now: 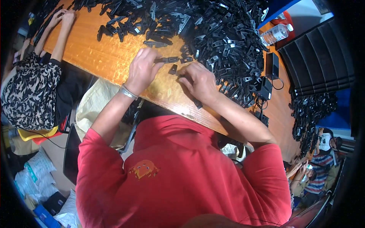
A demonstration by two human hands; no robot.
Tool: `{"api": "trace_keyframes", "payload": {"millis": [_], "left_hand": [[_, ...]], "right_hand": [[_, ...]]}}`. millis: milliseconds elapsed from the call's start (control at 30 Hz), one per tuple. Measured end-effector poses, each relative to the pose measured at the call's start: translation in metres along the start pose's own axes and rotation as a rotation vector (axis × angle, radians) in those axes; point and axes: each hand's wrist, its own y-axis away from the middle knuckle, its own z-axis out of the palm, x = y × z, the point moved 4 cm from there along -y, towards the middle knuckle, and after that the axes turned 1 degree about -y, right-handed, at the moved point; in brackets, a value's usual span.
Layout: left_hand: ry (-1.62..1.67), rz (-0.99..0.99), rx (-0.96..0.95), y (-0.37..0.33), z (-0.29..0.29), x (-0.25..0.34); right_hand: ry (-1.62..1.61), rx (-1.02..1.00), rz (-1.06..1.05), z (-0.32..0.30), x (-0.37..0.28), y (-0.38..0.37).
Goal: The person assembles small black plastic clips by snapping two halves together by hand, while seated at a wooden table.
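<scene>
My left hand [141,71], with a metal band at the wrist, pinches one end of a long black plastic part [168,60] just above the wooden tabletop. Across from it, my right hand [200,81] has its fingers curled together; whatever they may hold is hidden. A small dark piece [173,69] lies between both hands, close to the right fingertips. Another little black part [186,59] rests just beyond the right hand. Under the right wrist, near the table edge, sits one more black piece [197,103].
A large heap of black plastic parts [232,45] covers the table's far side and right. A clear bottle [274,35], a black box [272,65] with cable and stacked black trays [317,57] stand at right. At far left a co-worker's hands [62,17] are over the table [91,45].
</scene>
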Motion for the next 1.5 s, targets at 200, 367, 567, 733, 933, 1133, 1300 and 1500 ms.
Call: {"api": "trace_keyframes", "payload": {"millis": [200,367,567,733,933,1133,1300,1500], "left_hand": [[-0.045,-0.055,-0.127,0.007,0.010,-0.012],[-0.018,-0.099,-0.096,0.017,0.002,-0.011],[-0.028,-0.107,-0.105,0.022,-0.006,-0.011],[-0.008,-0.089,-0.131,0.029,-0.012,-0.001],[0.022,-0.068,-0.120,0.032,-0.010,0.001],[0.027,-0.090,-0.152,0.030,-0.009,0.001],[0.003,-0.075,-0.123,0.031,-0.001,0.004],[0.016,-0.151,-0.272,0.045,-0.038,-0.013]], "right_hand": [[0.401,-0.214,0.141,0.009,0.010,-0.005],[0.172,-0.012,-0.098,0.014,-0.015,-0.023],[0.418,-0.213,-0.023,0.028,0.000,-0.030],[0.324,-0.237,0.157,0.003,0.006,-0.032],[0.090,-0.169,0.114,0.021,0.002,-0.031],[0.112,-0.151,0.025,0.019,0.007,-0.027],[0.127,-0.114,-0.118,0.050,0.007,-0.036],[0.147,-0.189,-0.124,0.064,-0.016,-0.040]]}}
